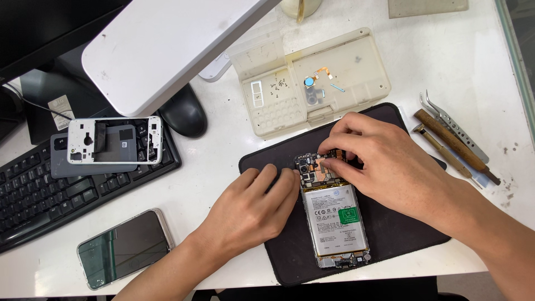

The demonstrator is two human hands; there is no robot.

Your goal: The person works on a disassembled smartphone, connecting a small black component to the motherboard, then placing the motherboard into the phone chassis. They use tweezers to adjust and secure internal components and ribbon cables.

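Head view: on a dark rectangular work mat (390, 234), an opened phone with bare silver battery (334, 218), steadied at its edge by the curled left hand (251, 209), right hand (384, 161) fingertips pinched together on its upper circuit board.

A white table (212, 167) fills the view under even, bright light, scuffed and speckled to the right of the fingers. Up and left of them a white lamp head (167, 44) overhangs it.
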